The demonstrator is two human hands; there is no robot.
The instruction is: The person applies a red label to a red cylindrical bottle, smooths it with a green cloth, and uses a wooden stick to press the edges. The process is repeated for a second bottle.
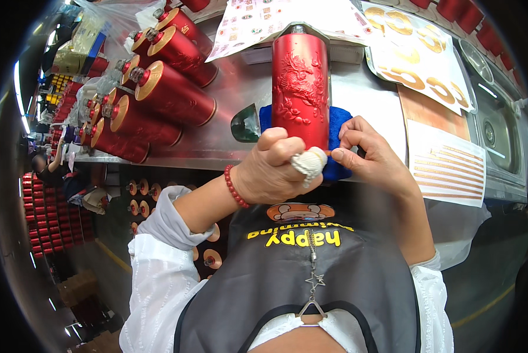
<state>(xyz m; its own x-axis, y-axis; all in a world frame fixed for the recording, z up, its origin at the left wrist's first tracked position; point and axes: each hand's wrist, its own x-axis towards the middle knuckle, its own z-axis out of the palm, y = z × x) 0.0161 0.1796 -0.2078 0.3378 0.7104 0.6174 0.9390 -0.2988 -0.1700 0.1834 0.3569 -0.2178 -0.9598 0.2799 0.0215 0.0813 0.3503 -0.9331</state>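
Observation:
A red bottle (300, 82) with a raised relief lies on its side, its clear stopper pointing away from me. Under it is a blue cloth (336, 126). My left hand (276, 165) is curled against the bottle's near end, with a white fabric cover (309, 163) on one digit. At the same end, my right hand (373, 154) has thumb and forefinger pinched beside the bottle's right edge. A short bit of thin gold strip (327, 153) shows at those fingertips; the rest of it is hidden.
Several red bottles (179, 53) with gold shoulders stand at the left. To the right lie a sheet of gold strips (446, 167) and a sheet of curved gold stickers (406, 50). A dark green piece (246, 125) sits left of the cloth. A metal sink (499, 132) is far right.

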